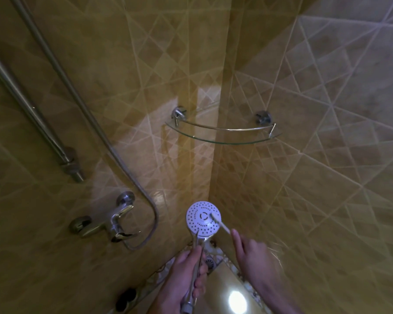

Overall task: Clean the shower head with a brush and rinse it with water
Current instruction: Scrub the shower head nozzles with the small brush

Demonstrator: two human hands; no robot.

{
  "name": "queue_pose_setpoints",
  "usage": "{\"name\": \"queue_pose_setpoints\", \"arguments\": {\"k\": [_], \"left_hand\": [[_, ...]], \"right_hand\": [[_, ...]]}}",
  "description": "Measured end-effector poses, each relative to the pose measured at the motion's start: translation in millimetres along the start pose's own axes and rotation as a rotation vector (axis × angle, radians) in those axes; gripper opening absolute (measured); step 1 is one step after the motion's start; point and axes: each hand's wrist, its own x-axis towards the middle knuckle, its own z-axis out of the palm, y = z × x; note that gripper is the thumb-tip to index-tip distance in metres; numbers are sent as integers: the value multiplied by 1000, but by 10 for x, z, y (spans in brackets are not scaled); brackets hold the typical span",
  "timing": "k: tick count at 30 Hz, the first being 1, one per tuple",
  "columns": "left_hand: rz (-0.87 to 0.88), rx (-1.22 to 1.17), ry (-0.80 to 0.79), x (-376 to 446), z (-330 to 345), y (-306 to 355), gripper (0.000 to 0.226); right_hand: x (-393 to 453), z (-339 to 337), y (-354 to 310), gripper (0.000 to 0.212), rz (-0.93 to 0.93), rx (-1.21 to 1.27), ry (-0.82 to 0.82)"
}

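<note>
I've got the shower head face-up in the tiled corner, left hand clamped round its handle. Right hand pinches the brush, bristles on the nozzle plate right of centre. Risks, imo: wet chrome handle could twist in the grip w/ sideways scrubbing, and the thin brush may skid off the rim. Hose slack could tug. No water running yet.

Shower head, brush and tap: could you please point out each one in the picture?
shower head [201, 219]: head view, on its white spray face with the holes.
brush [221, 225]: head view, on the thin pale handle just below the bristles.
tap [114, 219]: head view, on the metal body fixed to the left wall.
</note>
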Motion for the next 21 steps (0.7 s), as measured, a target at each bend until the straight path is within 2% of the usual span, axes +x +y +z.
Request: {"name": "queue_pose_setpoints", "arguments": {"k": [2,4,8,12,14,17,21], "left_hand": [[3,20,8,15,-16,16,28],[6,31,10,30,-27,21,30],[-7,5,-12,40,-35,-7,27],[-4,10,-29,42,-44,-15,27],[2,3,-25,37,-60,1,28],[1,-1,-25,22,-91,-15,28],[-20,33,-15,11,-83,-93,29]], "right_hand": [[-183,83,-56,85,-69,-28,-52],[-203,112,-49,74,-84,-12,-30],[123,3,9,65,4,-26,20],[131,-39,1,58,-1,-31,20],[-48,0,-17,62,-29,-37,-9],[-155,25,73,82,-3,-23,-36],[79,-63,210,73,92,-22,-20]]}}
